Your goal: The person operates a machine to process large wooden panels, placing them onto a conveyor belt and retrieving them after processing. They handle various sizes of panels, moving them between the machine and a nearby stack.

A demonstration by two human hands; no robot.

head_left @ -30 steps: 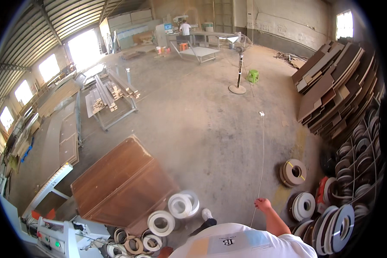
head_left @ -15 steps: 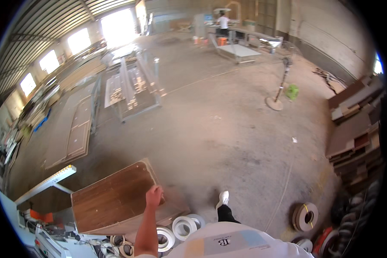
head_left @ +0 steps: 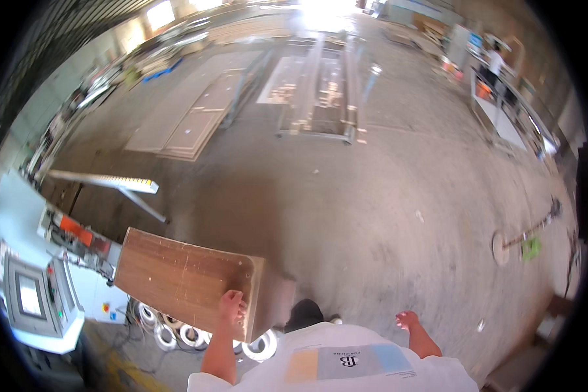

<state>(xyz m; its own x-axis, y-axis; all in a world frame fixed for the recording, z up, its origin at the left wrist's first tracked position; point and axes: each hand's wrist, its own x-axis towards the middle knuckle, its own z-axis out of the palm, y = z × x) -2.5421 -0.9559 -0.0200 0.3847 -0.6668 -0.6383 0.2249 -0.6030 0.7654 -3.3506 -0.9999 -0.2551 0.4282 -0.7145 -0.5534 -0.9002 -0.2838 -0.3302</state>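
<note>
My left hand (head_left: pixel 232 306), fingers curled together, is over the near right part of a brown wood-grain panel (head_left: pixel 183 274). Whether it touches the surface or pinches something small cannot be made out. This panel tops a thick, box-like block with a pale edge on its right end. Out to the right, my right hand (head_left: pixel 406 319) hangs over the floor with its fingers loosely apart and nothing in them. Beside the panel's left end stands a pale blue-grey machine (head_left: pixel 13 209) with a control console (head_left: pixel 36 297).
White and tan edge-band rolls (head_left: pixel 261 346) lie along the panel's near side. A barred support arm (head_left: pixel 111 179) juts from the machine. Farther off are flat boards (head_left: pixel 199 114), a rack with wood pieces (head_left: pixel 317 98), a floor fan (head_left: pixel 501 248) and a person (head_left: pixel 494 62) by a worktable.
My view has swung left, bringing the machine's console into sight and shifting the far racks rightward. My right hand has come into view. My left hand remains over the panel's right end.
</note>
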